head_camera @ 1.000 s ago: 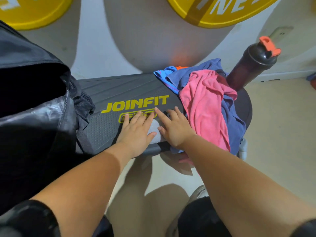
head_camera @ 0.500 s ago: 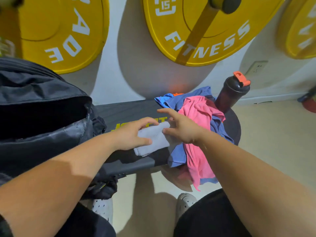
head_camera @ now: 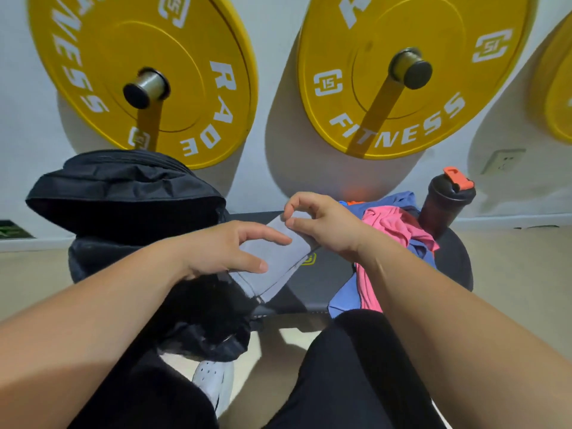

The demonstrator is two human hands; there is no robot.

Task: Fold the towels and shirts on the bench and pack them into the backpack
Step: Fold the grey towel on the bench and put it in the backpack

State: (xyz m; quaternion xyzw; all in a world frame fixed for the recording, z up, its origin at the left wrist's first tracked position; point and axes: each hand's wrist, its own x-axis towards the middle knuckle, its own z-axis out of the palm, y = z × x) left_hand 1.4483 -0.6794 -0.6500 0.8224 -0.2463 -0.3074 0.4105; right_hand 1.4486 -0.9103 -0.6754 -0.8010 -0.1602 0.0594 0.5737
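A white wall (head_camera: 278, 32) fills the back, and two big yellow weight plates (head_camera: 145, 72) hang on it with white letters on them. A third yellow plate peeks in at the far right edge. Low on the wall at the right is a white plug socket (head_camera: 504, 161).

Below the wall is a dark bench (head_camera: 328, 274) with a bit of yellow print on its top. A black backpack (head_camera: 130, 199) sits on the left end of the bench, and its top is open and dark inside. On the right end is a heap of clothes — a pink cloth (head_camera: 399, 227) lies on top of a blue cloth (head_camera: 399, 198), and both hang down over the front edge of the bench. Just behind the heap stands a dark bottle (head_camera: 445, 205) with an orange cap.

A folded grey towel (head_camera: 275, 258) is held up over the bench, just beside the backpack's open side. The left hand (head_camera: 226, 249) grips the towel's near left part, with the thumb on top and the pointing finger stretched across it. The right hand (head_camera: 325, 221) pinches the towel's far corner between thumb and finger — the other fingers are curled in.

At the bottom are the person's legs in black, and a white shoe (head_camera: 213, 382) on the pale floor (head_camera: 510, 274).
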